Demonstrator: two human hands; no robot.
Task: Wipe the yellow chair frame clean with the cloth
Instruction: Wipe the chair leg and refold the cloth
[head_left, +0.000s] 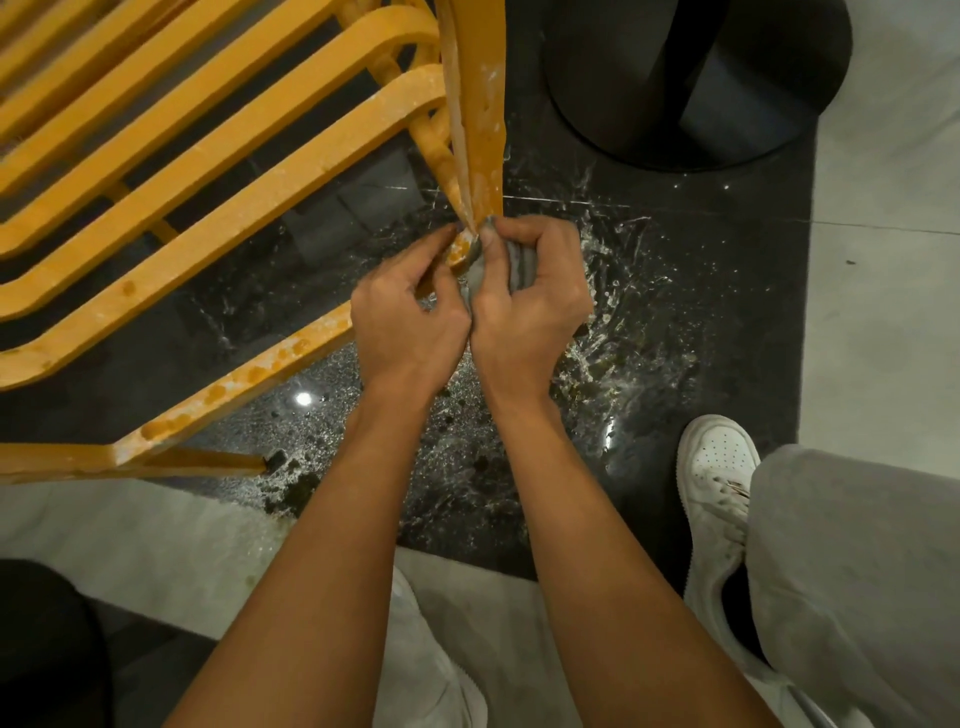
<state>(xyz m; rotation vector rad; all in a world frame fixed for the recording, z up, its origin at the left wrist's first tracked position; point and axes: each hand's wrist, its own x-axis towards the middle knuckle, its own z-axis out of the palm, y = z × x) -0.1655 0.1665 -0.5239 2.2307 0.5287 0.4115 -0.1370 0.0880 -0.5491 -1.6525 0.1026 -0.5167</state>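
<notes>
Dark splashed floor under the chair, our right hand squeezing the cloth on its leg, our left hand pinching that leg, black base behind.

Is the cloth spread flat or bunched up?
Bunched: the grey cloth sits wadded inside the right hand, pressed against the chair leg.

I get dim, warm light; two bright glints glare off the black floor, corners darken, edges bow.
</notes>
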